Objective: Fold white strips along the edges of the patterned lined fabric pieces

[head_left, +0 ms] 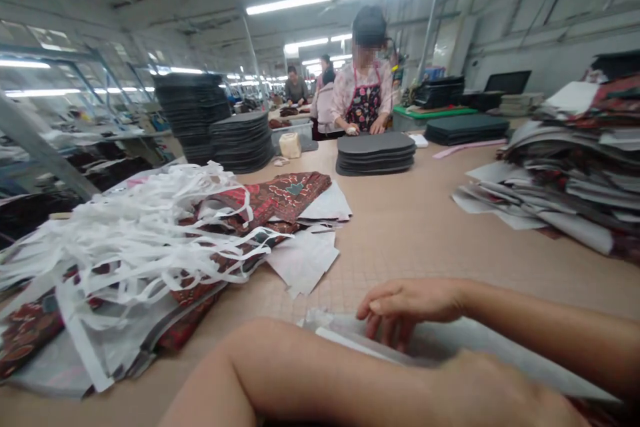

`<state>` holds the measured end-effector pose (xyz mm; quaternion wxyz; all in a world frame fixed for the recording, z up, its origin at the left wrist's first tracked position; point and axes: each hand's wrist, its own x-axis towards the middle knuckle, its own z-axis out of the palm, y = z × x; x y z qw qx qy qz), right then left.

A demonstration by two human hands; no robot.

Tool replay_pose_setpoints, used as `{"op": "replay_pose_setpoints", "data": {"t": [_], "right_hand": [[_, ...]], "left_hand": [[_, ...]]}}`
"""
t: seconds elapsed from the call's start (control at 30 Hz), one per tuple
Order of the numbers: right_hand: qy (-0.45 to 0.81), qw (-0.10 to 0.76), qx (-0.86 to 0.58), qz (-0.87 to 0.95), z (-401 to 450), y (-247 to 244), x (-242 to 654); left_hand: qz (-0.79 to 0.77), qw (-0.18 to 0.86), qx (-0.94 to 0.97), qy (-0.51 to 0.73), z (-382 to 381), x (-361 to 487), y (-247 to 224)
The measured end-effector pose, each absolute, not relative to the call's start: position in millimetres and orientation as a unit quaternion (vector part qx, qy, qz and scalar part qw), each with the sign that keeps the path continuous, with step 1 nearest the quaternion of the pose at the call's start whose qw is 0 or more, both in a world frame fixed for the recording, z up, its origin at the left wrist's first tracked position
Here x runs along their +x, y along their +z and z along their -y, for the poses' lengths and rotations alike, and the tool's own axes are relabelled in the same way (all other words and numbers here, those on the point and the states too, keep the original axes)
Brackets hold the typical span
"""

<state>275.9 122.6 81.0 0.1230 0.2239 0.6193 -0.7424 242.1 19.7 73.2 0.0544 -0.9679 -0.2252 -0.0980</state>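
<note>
A thin whitish sheet point(465, 337) lies on the table in front of me, its left edge uneven and folded over. My right hand point(415, 307) comes in from the right and rests on this sheet, fingers bent down and slightly apart, with nothing visibly gripped. My left forearm crosses the lower part of the view, and my left hand point(500, 387) is low on the right, over the sheet. That hand is blurred and its fingers are hidden. A bit of dark red patterned fabric shows at the bottom right corner.
To the left, white strips point(150, 233) lie tangled over patterned fabric point(280, 197). Dark flat pieces point(375, 153) are stacked ahead, with taller stacks point(190, 113) behind left. A layered fabric pile point(575, 167) stands right. Across the table, a co-worker point(367, 87) has both hands near the stack.
</note>
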Motion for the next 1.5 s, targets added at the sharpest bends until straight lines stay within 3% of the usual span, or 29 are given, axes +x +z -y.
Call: {"op": "replay_pose_setpoints", "data": {"t": [0.07,0.17,0.27,0.37,0.6,0.93,1.5], "right_hand": [[-0.666,0.111,0.281,-0.683,-134.5,94.2,310.1],[-0.551,0.072,0.368,-0.745,-146.5,106.2,372.0],[-0.397,-0.029,0.46,-0.794,-134.6,106.1,428.9],[-0.224,-0.123,0.528,-0.81,-102.2,90.6,461.0],[-0.079,-0.223,0.502,-0.832,-52.8,29.1,474.0],[-0.047,-0.281,0.514,-0.809,-55.9,14.1,473.5],[-0.092,-0.296,0.547,-0.778,-64.1,9.4,476.1]], "left_hand": [[0.21,-0.02,-0.973,-0.088,-40.3,236.0,76.7],[0.343,-0.062,-0.934,-0.083,-71.2,236.5,68.0],[0.346,-0.097,-0.929,-0.092,-92.2,241.3,54.4],[0.351,-0.133,-0.923,-0.09,-103.4,245.1,45.2],[0.349,-0.128,-0.926,-0.069,-106.4,280.6,38.8],[0.291,-0.01,-0.956,-0.029,-83.2,291.5,34.3],[0.294,-0.025,-0.954,-0.056,-96.9,300.9,34.1]]}}
